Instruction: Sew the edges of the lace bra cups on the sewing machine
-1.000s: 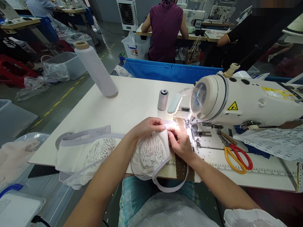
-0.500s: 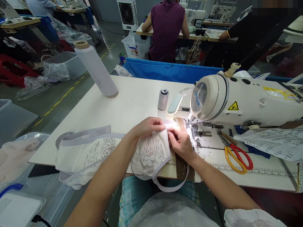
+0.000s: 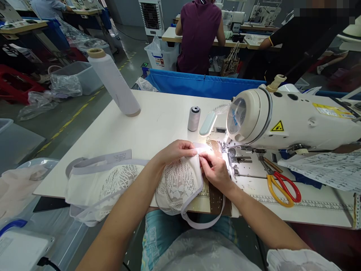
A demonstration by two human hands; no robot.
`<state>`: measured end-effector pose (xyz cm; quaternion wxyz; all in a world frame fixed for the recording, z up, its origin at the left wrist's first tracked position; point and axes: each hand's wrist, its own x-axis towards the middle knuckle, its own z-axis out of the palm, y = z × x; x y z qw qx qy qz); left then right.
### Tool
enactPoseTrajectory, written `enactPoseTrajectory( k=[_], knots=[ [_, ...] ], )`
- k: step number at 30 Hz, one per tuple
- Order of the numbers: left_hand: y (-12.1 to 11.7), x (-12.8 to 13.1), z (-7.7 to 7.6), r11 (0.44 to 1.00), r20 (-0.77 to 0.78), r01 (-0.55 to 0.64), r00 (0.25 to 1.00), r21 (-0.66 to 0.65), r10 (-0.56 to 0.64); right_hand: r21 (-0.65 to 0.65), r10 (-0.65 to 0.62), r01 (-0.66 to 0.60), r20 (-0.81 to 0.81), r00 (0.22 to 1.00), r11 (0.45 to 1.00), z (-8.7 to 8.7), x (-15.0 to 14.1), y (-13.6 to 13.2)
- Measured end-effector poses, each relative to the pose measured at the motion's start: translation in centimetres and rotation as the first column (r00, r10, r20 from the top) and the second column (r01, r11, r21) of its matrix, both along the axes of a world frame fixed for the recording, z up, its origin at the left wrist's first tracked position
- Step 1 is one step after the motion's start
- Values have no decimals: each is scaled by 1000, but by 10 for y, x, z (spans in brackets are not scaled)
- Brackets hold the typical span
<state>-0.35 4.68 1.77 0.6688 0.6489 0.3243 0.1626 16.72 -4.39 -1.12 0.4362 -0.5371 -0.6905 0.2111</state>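
A white lace bra [image 3: 180, 184] with pale lilac edging lies at the front of the sewing table; its other half stretches left beneath my left forearm. My left hand [image 3: 180, 149] pinches the upper edge band of the cup between thumb and fingers. Close beside it, my right hand [image 3: 214, 167] grips the same edge with curled fingertips. Both hands are just left of the needle area of a white sewing machine [image 3: 293, 118], whose lamp lights the fabric. A loop of strap hangs over the table's front edge. The exact fold under my fingertips is hidden.
Behind my hands stand a small thread spool [image 3: 194, 118] and a tall thread cone [image 3: 114, 82]. Scissors [image 3: 282, 188] with red and yellow handles lie right of the machine bed, near a printed sheet [image 3: 324, 171]. Plastic bins [image 3: 79, 77] stand at left; other people sit beyond the blue cloth [image 3: 203, 82].
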Motion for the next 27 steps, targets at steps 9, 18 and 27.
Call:
enactPoseTrajectory(
  k=[9, 18, 27],
  knots=[
    [1, 0, -1, 1000, -7, 9, 1000, 3, -9, -5, -3, 3, 0, 1000, 1000, 0, 0, -1],
    [1, 0, -2, 1000, -11, 5, 1000, 3, -5, -29, -11, 10, -29, 1000, 1000, -1, 0, 1],
    [1, -1, -1, 999, -19, -29, 999, -23, 28, 0, -59, 59, 108, 992, 998, 6, 4, 1]
  ],
)
